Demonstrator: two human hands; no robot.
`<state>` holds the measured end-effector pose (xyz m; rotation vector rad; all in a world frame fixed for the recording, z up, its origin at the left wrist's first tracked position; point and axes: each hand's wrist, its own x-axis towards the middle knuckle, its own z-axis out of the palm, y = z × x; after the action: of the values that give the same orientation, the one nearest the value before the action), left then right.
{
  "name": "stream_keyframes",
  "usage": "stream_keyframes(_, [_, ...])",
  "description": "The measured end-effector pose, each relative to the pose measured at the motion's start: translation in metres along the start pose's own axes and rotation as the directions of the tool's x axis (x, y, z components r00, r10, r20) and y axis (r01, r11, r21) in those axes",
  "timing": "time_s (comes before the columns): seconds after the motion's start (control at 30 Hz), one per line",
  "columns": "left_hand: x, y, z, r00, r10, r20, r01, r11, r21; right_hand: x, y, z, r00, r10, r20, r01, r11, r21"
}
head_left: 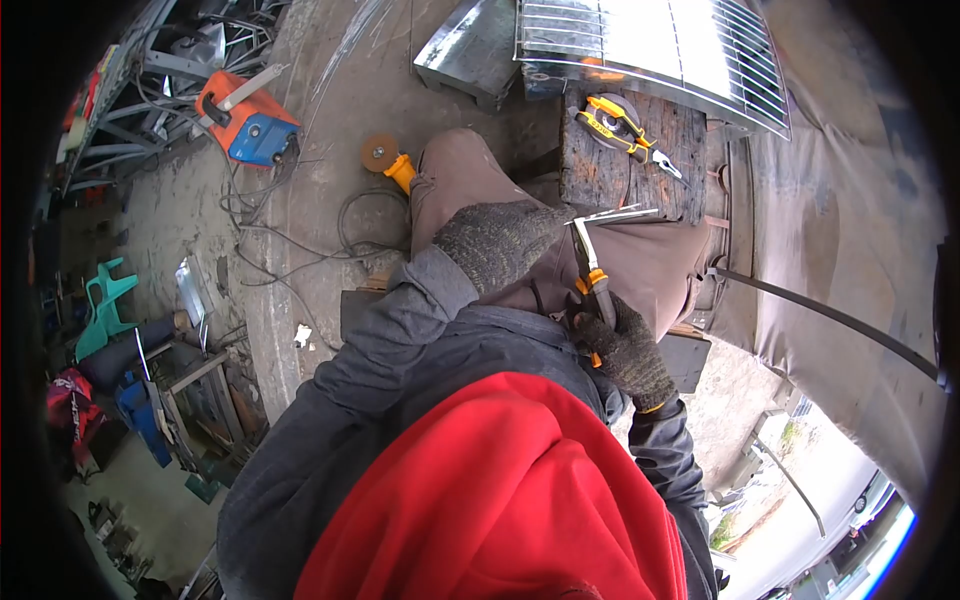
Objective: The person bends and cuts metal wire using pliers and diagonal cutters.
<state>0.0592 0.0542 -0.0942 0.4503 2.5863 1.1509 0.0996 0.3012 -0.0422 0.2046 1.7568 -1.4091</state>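
Observation:
Dark knitted gloves cover both hands. My left hand [500, 245] is closed in front of my lap, its fingertips pinching the near end of some thin metal strips [625, 214]. Lower and to the right, my right hand [625, 350] wraps round the grey-and-orange handles of a hand tool [597, 278]. The tool's pale metal head points up and meets the strips close to my left fingertips; its exact type is unclear. Beyond the strips, a yellow-and-grey reel tool [613, 122] and pliers [665, 165] lie on a worn wooden block [590, 170].
An angle grinder [385, 158] lies left of my knee. Farther left stands an orange-and-blue machine [250, 120] with cables on the floor. A wire rack [650, 40] is beyond the block, with a grey sheet hanging [840, 250] at right.

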Motion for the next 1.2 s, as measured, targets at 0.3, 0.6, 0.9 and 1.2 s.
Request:
stream_keyframes(0.3, [-0.006, 0.012, -0.014, 0.998, -0.027, 0.053, 0.016, 0.981, 0.194, 0.002, 0.006, 0.001, 1.000, -0.009, -0.004, 0.009, 1.000, -0.028])
stream_keyframes(0.6, [-0.004, 0.024, -0.027, 0.982, -0.120, 0.148, 0.116, 0.993, 0.037, 0.004, 0.008, 0.012, 0.995, 0.077, -0.055, -0.072, 0.993, 0.099])
stream_keyframes(0.9, [-0.010, 0.003, -0.007, 0.990, -0.032, 0.134, 0.066, 0.963, -0.261, 0.010, 0.020, 0.005, 0.994, -0.066, -0.083, 0.059, 0.995, -0.083])
stream_keyframes(1.2, [-0.005, 0.019, -0.025, 0.965, -0.103, 0.241, 0.118, 0.992, -0.051, 0.008, 0.023, 0.002, 0.999, -0.021, -0.039, 0.020, 1.000, -0.022])
